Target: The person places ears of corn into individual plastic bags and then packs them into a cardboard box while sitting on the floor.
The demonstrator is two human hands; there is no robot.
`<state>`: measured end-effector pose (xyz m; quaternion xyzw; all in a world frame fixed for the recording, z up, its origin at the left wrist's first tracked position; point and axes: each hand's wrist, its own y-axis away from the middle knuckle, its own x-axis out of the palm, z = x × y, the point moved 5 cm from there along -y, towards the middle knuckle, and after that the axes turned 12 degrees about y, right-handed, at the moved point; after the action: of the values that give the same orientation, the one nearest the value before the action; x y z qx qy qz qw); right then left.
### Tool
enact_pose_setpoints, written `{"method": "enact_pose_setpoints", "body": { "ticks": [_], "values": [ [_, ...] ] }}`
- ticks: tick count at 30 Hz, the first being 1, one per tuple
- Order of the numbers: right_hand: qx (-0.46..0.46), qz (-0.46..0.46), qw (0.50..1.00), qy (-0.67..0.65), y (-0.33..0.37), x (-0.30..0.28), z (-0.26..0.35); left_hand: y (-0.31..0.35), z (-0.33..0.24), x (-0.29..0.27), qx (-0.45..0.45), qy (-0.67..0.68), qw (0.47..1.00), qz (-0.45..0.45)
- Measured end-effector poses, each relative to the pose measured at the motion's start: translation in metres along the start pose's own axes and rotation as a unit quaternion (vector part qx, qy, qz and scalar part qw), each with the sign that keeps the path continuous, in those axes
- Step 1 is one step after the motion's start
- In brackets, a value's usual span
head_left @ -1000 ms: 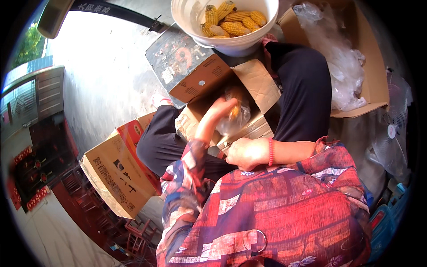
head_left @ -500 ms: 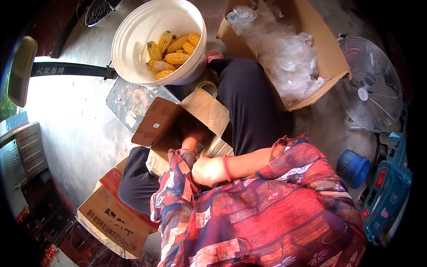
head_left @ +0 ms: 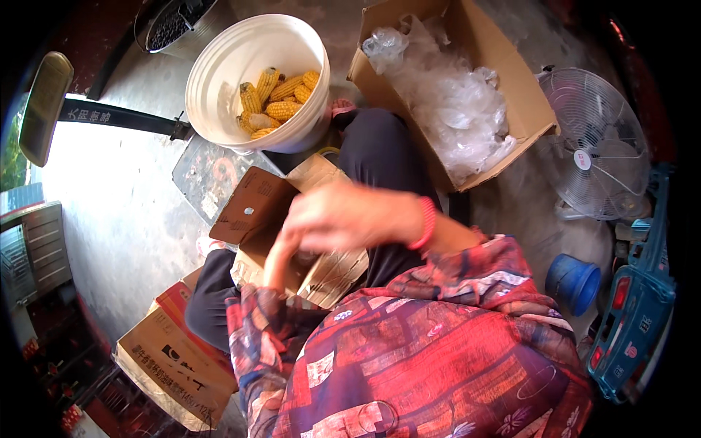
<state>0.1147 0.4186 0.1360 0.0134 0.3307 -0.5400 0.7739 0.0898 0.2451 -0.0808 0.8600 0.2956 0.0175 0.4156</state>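
Observation:
A small cardboard box [head_left: 252, 212] with raised flaps stands open between my legs. My left hand is hidden behind my right hand, at the box's opening; only its bare forearm [head_left: 277, 264] shows, rising from a patterned sleeve. Above the box, my right hand [head_left: 332, 217] crosses over from the right, a red bead bracelet [head_left: 425, 223] on its wrist. Motion smears its fingers, so I cannot tell whether they hold anything. Beyond the box is a white bucket [head_left: 208, 109] with several yellow corn cobs [head_left: 283, 109] inside.
At the far right, a large carton [head_left: 522, 150] holds crumpled clear plastic bags [head_left: 456, 109]. A fan [head_left: 584, 139], blue bucket [head_left: 575, 283] and teal plastic object [head_left: 635, 314] stand right. Another carton [head_left: 175, 365] lies near left. A metal bucket [head_left: 191, 44] of dark pieces sits far left.
My right hand has left my left sleeve cuff and risen over the box. More of my left forearm is bare, with the sleeve lower. The whole view has shifted slightly.

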Motion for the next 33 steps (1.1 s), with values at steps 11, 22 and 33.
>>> {"method": "enact_pose_setpoints", "body": {
  "ticks": [11,22,33],
  "values": [
    [0.476,0.191,0.76,0.4,0.216,-0.133,-0.187,0.108,-0.009,-0.106,0.072,0.165,0.979,-0.094],
    [0.607,0.261,0.62,0.423,0.301,-0.108,-0.244,0.085,0.018,-0.106,0.096,0.193,0.967,-0.136],
    [0.543,0.009,0.696,0.47,0.289,-0.202,-0.203,0.075,0.025,-0.11,0.083,0.17,0.972,-0.139]
  ]
}}
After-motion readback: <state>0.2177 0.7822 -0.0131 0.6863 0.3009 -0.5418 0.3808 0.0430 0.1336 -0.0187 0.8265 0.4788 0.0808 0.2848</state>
